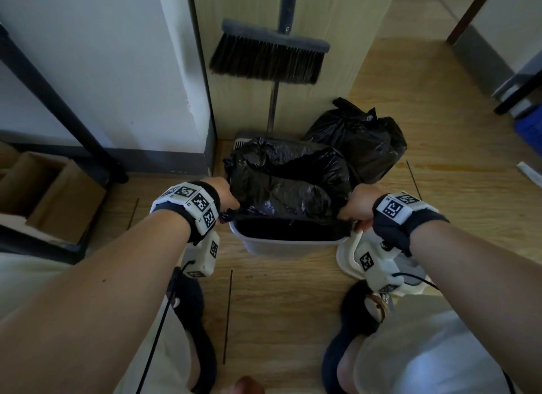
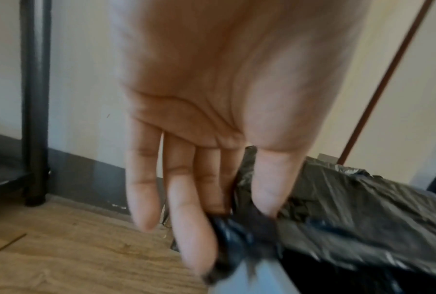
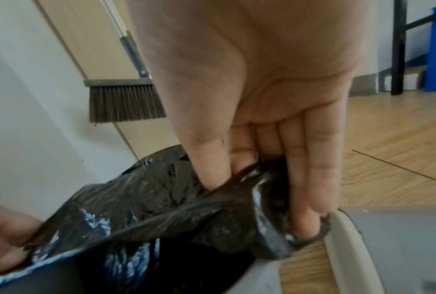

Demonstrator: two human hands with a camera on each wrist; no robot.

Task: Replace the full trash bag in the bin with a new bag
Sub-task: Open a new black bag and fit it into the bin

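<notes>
A grey bin (image 1: 281,248) stands on the wood floor in front of me. A black new bag (image 1: 287,176) lies crumpled over its mouth, its near edge stretched along the front rim. My left hand (image 1: 225,197) pinches the bag's edge at the bin's near-left corner; in the left wrist view, thumb and fingers (image 2: 239,214) grip the film (image 2: 337,208) above the rim (image 2: 257,278). My right hand (image 1: 357,209) pinches the edge at the near-right corner, thumb against fingers (image 3: 249,179) on the bag (image 3: 149,199). A tied full bag (image 1: 360,141) sits behind the bin, to its right.
A broom (image 1: 269,53) and dustpan (image 1: 243,138) lean on the wall behind the bin. A white bin lid (image 1: 349,258) lies on the floor under my right wrist. Cardboard boxes (image 1: 52,194) and a black rack leg (image 1: 58,100) stand left; a blue crate (image 1: 531,126) far right.
</notes>
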